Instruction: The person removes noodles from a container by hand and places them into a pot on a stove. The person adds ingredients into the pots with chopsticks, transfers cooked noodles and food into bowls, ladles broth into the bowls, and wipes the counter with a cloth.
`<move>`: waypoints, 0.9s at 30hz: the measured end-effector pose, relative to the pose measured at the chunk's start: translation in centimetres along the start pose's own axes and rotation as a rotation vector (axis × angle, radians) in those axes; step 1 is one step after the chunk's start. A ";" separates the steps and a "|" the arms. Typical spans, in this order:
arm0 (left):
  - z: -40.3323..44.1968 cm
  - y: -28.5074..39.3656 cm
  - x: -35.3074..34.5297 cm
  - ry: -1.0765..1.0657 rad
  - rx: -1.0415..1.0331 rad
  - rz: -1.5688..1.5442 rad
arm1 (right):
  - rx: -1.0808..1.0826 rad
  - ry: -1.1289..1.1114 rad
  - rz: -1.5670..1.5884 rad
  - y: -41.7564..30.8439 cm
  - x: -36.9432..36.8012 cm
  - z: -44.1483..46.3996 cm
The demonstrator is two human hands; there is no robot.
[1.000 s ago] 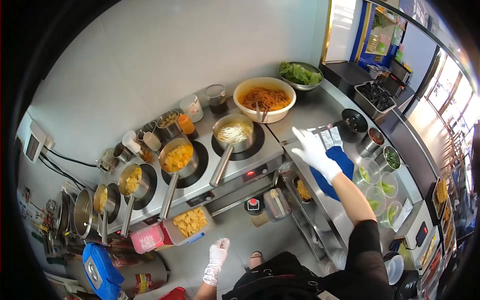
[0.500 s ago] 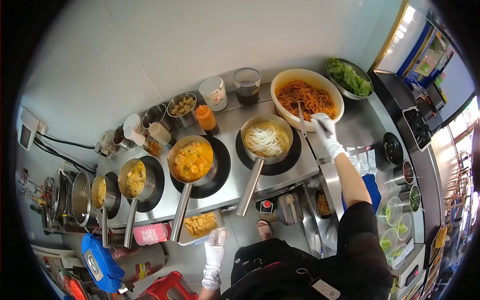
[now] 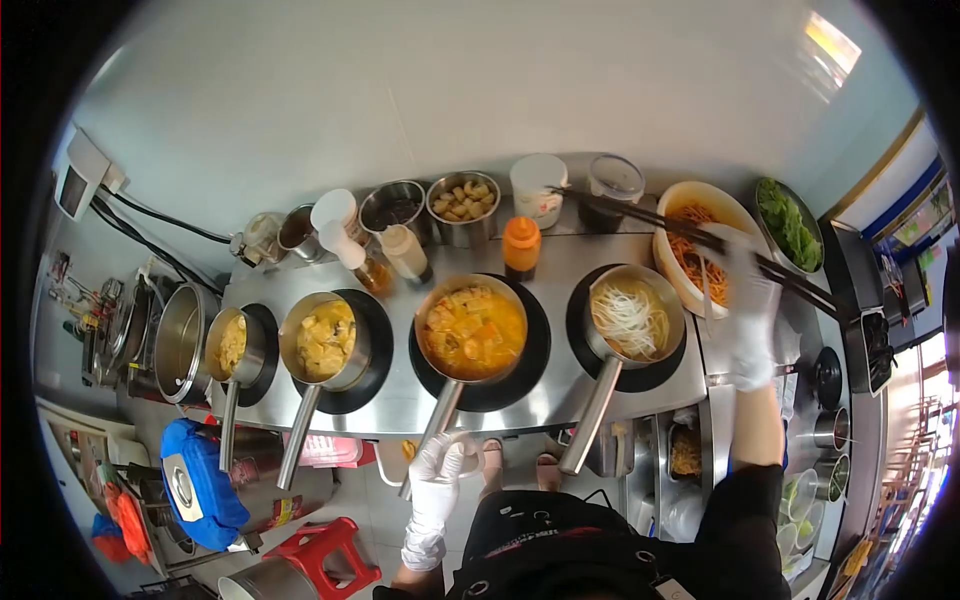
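Observation:
In my gloved right hand (image 3: pixel 752 320), blurred by motion, is a pair of long dark chopsticks (image 3: pixel 640 211), tips pointing left over the counter. Just behind that hand stands a cream bowl of orange-red shreds (image 3: pixel 668 262) with a metal utensil in it. My gloved left hand (image 3: pixel 437 485) has curled fingers and overlaps the handle of a saucepan of orange soup (image 3: pixel 475 330). Whether it grips the handle I cannot tell. To the right sits a saucepan with white noodles (image 3: pixel 635 315) on top of its broth.
Two more saucepans (image 3: pixel 322 338) of yellow food stand on the left burners. Along the wall are an orange-capped bottle (image 3: pixel 521 248), a steel pot of pale round pieces (image 3: pixel 464 208) and a white tub (image 3: pixel 538 190). A red stool (image 3: pixel 335 550) is on the floor.
My right hand has come away from the bowl's edge and now has long chopsticks in it. My left hand now overlaps a saucepan handle. The view has shifted, moving the counter rightward.

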State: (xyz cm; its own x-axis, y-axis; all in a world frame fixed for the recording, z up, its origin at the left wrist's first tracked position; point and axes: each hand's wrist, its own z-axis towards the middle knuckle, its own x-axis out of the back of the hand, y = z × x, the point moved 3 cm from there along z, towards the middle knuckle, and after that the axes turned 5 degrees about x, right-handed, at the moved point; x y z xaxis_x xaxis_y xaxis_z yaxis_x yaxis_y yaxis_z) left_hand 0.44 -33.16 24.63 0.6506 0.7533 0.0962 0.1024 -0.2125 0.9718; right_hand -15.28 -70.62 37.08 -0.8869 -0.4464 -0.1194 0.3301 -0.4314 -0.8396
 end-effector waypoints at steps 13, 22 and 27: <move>3.2 -1.7 11.9 0.265 0.001 -0.055 | 0.071 -0.283 -0.507 21.6 -24.1 4.0; 5.2 -2.0 12.5 0.243 0.025 -0.074 | 0.062 -0.169 -0.420 6.1 -11.2 1.8; 6.7 -2.4 11.7 0.178 0.049 -0.058 | -0.238 0.054 -0.557 -3.4 2.8 -3.3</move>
State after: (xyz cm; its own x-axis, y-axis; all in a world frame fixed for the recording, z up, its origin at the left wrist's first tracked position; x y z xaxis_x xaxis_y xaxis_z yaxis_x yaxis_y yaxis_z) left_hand 12.79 -28.01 22.00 0.4997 0.8624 0.0807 0.1751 -0.1918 0.9657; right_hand -19.90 -67.84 37.85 -0.9227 -0.1607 0.3504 -0.2641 -0.3986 -0.8783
